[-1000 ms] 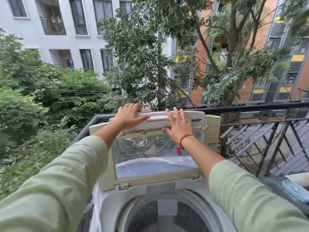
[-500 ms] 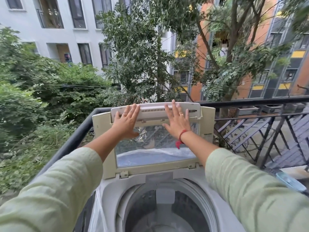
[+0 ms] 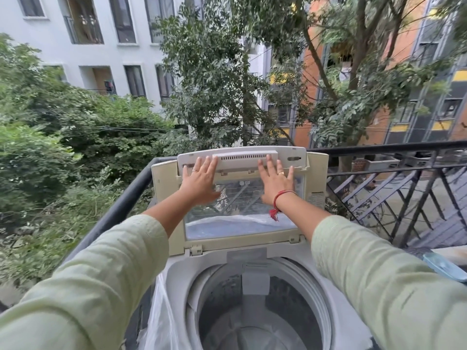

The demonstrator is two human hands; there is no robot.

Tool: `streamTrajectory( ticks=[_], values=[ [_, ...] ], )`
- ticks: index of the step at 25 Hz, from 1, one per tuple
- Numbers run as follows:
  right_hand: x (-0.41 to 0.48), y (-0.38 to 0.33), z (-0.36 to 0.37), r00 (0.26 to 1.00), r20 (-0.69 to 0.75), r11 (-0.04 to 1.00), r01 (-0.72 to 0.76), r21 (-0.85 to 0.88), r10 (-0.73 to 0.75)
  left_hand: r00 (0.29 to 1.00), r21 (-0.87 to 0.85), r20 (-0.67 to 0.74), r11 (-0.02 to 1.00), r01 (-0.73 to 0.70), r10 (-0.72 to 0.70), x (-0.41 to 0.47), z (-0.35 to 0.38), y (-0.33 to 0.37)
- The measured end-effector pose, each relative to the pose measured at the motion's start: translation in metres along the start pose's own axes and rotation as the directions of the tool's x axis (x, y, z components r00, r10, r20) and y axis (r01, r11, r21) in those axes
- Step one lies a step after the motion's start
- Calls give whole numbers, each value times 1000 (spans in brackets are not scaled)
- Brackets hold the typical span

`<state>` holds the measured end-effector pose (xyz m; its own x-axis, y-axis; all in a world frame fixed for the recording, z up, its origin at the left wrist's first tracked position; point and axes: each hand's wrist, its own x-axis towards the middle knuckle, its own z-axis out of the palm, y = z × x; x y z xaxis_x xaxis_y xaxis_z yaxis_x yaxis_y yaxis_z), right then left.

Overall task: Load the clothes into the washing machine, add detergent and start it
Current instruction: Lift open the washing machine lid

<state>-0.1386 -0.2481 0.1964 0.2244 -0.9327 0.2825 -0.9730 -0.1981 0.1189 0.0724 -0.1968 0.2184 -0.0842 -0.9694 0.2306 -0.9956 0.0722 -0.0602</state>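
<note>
1. Since a second ago the left hand (image 3: 199, 181) has come off the top edge of the lid (image 3: 240, 223), where its fingers curled over, and now lies flat on the lid's face.
2. On a balcony, the washing machine (image 3: 177, 279), a white top-loader, fills 6 o'clock with its drum (image 3: 252, 311) uncovered and the hinged lid raised behind it near centre. A black railing (image 3: 379, 150) runs from 9 to 3 o'clock; trees and apartment blocks fill 12 o'clock. A clear plastic sheet (image 3: 156, 319) hangs at 7 o'clock.
3. Both hands are spread with straight fingers, palms pressing the lid, gripping nothing; the right hand (image 3: 275, 183) wears a red thread (image 3: 280, 198) at the wrist.
4. The right hand's place on the lid has hardly changed.
</note>
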Motion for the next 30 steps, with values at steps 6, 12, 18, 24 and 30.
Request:
streamTrajectory(
  ticks=[6, 12, 18, 24, 30],
  values=[
    [-17, 7, -23, 999, 17, 998, 38, 58, -39, 999, -30, -24, 999, 33, -33, -25, 10, 3],
    [-32, 12, -36, 995, 49, 994, 77, 80, -81, 991, -92, -133, 995, -22, 9, -42, 4, 12],
    [-71, 23, -45, 923, -348, 958, 233, 168, -163, 913, -232, -405, 961, -154, 49, -61, 0, 30],
    [-158, 21, -13, 787, -581, 893, 395, 215, -209, 807, -555, -582, 774, -304, -100, -114, 26, 93],
    [-249, 65, 31, 870, -492, 916, 180, 359, 22, 884, -722, -461, 611, -325, -75, -151, 71, 163]
  ],
)
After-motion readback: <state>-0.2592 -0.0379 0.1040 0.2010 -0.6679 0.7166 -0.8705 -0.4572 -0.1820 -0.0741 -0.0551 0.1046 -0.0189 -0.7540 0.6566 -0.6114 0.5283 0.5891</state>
